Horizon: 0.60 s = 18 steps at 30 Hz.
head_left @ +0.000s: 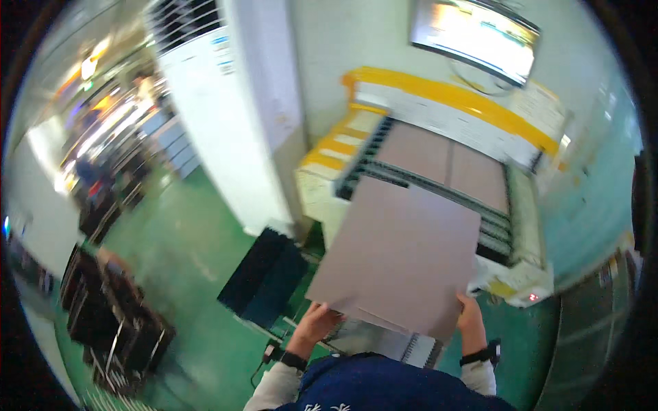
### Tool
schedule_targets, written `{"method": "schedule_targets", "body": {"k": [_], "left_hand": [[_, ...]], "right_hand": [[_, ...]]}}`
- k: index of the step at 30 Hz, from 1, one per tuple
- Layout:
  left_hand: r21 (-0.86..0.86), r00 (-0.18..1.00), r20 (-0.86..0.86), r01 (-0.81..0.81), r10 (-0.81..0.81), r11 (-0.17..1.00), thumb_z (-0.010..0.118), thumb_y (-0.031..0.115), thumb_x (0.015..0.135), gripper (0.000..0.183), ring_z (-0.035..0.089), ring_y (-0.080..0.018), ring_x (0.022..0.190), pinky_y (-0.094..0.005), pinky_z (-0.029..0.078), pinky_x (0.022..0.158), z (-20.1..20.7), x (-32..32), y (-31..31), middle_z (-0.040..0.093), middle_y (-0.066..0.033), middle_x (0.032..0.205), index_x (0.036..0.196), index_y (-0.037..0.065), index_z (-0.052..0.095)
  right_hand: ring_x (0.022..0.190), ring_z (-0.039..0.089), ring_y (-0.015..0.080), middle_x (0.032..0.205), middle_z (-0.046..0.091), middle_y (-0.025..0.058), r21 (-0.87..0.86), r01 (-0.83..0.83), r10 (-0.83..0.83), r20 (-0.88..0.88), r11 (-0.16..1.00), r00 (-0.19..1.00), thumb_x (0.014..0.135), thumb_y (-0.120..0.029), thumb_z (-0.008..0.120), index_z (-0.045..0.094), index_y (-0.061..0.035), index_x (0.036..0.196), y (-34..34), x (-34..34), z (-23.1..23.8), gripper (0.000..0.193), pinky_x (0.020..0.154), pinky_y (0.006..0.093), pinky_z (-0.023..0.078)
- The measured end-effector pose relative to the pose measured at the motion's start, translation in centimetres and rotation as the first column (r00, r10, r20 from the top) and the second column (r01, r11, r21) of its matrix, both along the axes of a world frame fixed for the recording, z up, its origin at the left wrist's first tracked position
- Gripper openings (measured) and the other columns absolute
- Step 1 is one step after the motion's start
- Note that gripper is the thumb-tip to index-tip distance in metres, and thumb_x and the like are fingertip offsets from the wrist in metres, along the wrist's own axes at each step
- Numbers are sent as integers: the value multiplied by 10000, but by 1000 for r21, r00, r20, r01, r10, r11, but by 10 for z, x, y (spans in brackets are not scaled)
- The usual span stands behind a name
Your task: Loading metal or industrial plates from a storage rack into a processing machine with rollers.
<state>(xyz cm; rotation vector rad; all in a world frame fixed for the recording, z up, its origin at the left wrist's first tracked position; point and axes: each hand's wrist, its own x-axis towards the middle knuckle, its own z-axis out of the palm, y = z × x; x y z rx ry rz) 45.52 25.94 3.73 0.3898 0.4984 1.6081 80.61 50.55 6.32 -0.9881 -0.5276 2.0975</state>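
Observation:
A large flat pinkish-brown board, apparently with a second sheet under its near edge, lies level in front of my body. At its near left corner my left hand is closed on the edge, with fingers partly hidden beneath. My right hand grips the near right side the same way. The board's far edge overlaps the near side of a black-framed machine bed. Two similar pinkish-brown panels lie side by side in that bed. Below the board a grey metal surface with a toothed strip partly shows.
Left of the board stands a stand with a dark panel. A tall white cabinet unit rises behind it. Stacked black crates or racks stand on the green floor at left. A lit screen hangs above the machine.

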Motion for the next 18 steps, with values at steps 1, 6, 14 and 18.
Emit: {"method": "schedule_targets", "body": {"k": [1, 6, 14, 18], "left_hand": [[-32, 997, 5, -75, 75, 997, 602, 286, 887, 553, 436, -269, 1256, -463, 410, 994, 11, 4, 2, 434, -94, 1374, 1360, 118, 369], [-128, 989, -1, -144, 145, 981, 617, 252, 876, 531, 474, -268, 1200, -442, 434, 944, 6, 7, 21, 452, -57, 1341, 1346, 167, 385], [-198, 985, 29, -160, 169, 967, 591, 213, 897, 450, 469, -248, 1185, -432, 440, 922, 16, 4, 39, 477, -44, 1293, 1305, 167, 405], [-125, 988, -40, -153, 149, 980, 554, 233, 923, 408, 476, -230, 1173, -433, 442, 919, 30, 1, 54, 493, -37, 1274, 1297, 162, 407]], "right_hand": [[1049, 577, 290, 1148, 591, 139, -10, -10, 10, 16, 1000, 1000, 922, -195, 513, 519, 28, 1194, -1, 10, 2, 352, 920, 441, 464], [1029, 597, 279, 1130, 613, 121, -67, 67, -66, 23, 996, 998, 858, -205, 605, 542, 20, 1185, -27, 74, -15, 401, 900, 446, 479], [989, 621, 247, 1098, 635, 102, -81, -22, 37, 185, 996, 982, 838, -148, 612, 585, -7, 1132, -102, 77, 0, 327, 858, 420, 510], [977, 623, 244, 1089, 635, 103, 38, 138, -142, 123, 990, 982, 865, -197, 579, 575, -8, 1145, -74, 101, 6, 338, 834, 405, 517]]}}
